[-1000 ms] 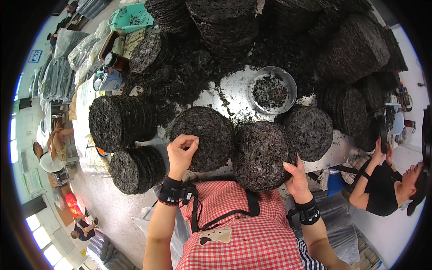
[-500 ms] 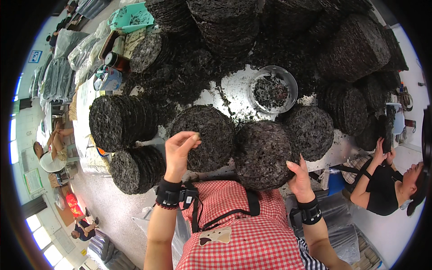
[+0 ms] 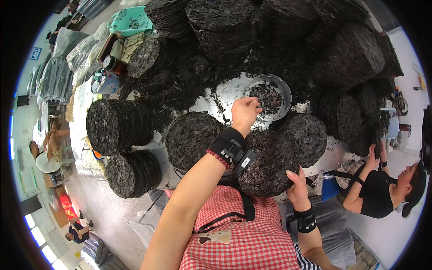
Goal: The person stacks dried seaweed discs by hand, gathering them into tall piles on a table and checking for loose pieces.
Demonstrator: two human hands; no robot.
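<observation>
A pinch of dark scraps is held closed in the left hand point(image 3: 245, 112) just beside the metal bowl point(image 3: 282, 87) at its right, while the near dark disc point(image 3: 270, 164) is steadied by the open right hand point(image 3: 298, 182).

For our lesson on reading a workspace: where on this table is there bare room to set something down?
Little. One pale bare strip of table lies left of the metal bowl, behind the left hand; another thin edge runs right of the front dark round stack. Elsewhere stacks crowd everything.
</observation>
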